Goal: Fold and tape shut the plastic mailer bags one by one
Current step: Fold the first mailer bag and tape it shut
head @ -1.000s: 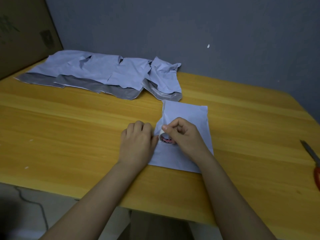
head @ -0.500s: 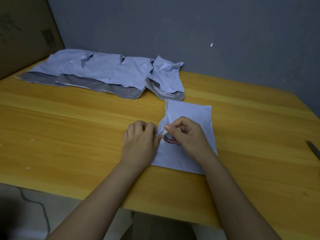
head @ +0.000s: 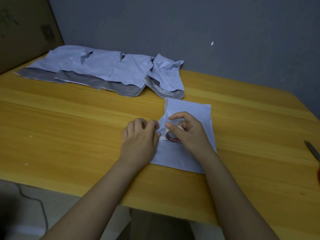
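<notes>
A folded white mailer bag lies flat on the yellow wooden table in front of me. My right hand grips a small roll of tape that rests on the bag. My left hand sits at the bag's left edge, its fingers curled and pinching the short strip of tape end that runs from the roll. Several unfolded mailer bags, white with grey flaps, lie in an overlapping row at the back left.
A pair of scissors with a red handle lies at the table's right edge, partly out of frame. A cardboard box stands at the back left. A grey wall runs behind the table. A cable lies on the floor below.
My right hand's fingers have lifted and spread a little over the roll. A short strip of tape now shows between the roll and my left fingers. The bag has not moved.
</notes>
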`<state>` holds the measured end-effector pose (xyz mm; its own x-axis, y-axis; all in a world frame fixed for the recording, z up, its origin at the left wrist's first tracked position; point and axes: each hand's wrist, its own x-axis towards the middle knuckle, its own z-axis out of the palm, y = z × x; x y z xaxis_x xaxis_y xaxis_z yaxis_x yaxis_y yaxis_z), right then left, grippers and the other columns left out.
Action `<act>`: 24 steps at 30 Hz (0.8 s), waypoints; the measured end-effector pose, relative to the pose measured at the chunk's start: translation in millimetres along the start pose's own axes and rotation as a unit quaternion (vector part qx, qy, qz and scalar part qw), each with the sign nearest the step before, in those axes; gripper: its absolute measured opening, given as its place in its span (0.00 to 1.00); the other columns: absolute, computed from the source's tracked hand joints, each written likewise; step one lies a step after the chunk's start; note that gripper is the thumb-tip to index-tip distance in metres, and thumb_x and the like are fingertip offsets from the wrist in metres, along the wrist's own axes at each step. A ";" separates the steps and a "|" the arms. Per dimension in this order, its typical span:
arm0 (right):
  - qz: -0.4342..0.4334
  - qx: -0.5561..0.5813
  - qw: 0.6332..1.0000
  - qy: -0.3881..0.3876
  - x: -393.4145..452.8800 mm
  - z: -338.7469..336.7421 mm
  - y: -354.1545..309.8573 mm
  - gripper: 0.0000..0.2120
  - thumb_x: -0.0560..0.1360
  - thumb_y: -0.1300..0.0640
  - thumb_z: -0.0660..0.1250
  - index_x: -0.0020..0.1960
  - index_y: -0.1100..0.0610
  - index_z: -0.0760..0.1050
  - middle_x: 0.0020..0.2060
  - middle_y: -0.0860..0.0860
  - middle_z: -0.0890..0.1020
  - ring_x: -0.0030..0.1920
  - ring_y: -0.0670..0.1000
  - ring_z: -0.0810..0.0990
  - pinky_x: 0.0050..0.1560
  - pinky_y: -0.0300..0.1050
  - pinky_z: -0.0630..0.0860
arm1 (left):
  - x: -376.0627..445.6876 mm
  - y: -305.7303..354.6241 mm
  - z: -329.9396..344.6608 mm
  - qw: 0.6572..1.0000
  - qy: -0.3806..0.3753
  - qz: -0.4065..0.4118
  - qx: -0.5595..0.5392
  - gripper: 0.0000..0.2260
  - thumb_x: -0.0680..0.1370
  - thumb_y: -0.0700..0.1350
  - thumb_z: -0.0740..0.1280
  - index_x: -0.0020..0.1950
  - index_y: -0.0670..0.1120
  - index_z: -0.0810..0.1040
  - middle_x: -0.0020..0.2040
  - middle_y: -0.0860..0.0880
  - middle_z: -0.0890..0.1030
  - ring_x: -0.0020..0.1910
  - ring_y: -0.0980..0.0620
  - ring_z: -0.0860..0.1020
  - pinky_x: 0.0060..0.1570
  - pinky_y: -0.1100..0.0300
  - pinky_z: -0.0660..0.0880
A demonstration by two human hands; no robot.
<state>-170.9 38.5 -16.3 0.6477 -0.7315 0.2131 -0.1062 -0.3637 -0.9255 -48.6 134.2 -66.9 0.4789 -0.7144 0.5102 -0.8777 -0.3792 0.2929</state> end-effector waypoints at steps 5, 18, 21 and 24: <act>-0.011 -0.021 1.000 0.003 0.2 -2.3 1.7 0.03 0.75 0.57 0.70 0.46 0.56 0.78 0.21 0.44 0.66 0.24 0.43 0.64 0.27 0.36 0.63 | -0.1 0.7 0.5 1.000 0.001 -0.004 0.001 0.15 0.74 0.55 0.56 0.50 0.50 0.77 0.46 0.46 0.75 0.44 0.44 0.74 0.41 0.52 0.70; -0.006 -0.073 0.997 0.010 -0.3 -9.0 2.7 0.02 0.76 0.53 0.69 0.48 0.51 0.79 0.22 0.45 0.67 0.26 0.45 0.67 0.30 0.42 0.67 | -0.4 1.1 0.7 1.000 0.004 -0.004 -0.003 0.14 0.74 0.55 0.56 0.50 0.50 0.77 0.47 0.45 0.75 0.45 0.43 0.74 0.42 0.52 0.71; 0.000 -0.074 0.997 0.016 -0.2 -10.1 2.0 0.06 0.79 0.56 0.64 0.48 0.51 0.79 0.22 0.46 0.67 0.25 0.45 0.65 0.28 0.40 0.64 | -0.5 0.8 1.2 1.000 0.004 -0.004 -0.003 0.14 0.74 0.55 0.56 0.50 0.50 0.77 0.47 0.45 0.75 0.45 0.43 0.74 0.42 0.52 0.71; 0.003 -0.076 0.997 0.016 0.7 -10.4 2.3 0.06 0.79 0.59 0.63 0.49 0.53 0.79 0.20 0.45 0.64 0.23 0.44 0.64 0.27 0.37 0.63 | -0.8 1.1 0.1 1.000 -0.002 -0.004 -0.003 0.14 0.74 0.55 0.55 0.50 0.50 0.77 0.47 0.45 0.74 0.45 0.43 0.74 0.43 0.51 0.71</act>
<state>-178.5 31.2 -15.0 0.6220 -0.7515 0.2202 -0.2249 -0.4408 -0.8689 -49.9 134.3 -67.1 0.4865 -0.7131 0.5048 -0.8734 -0.3814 0.3029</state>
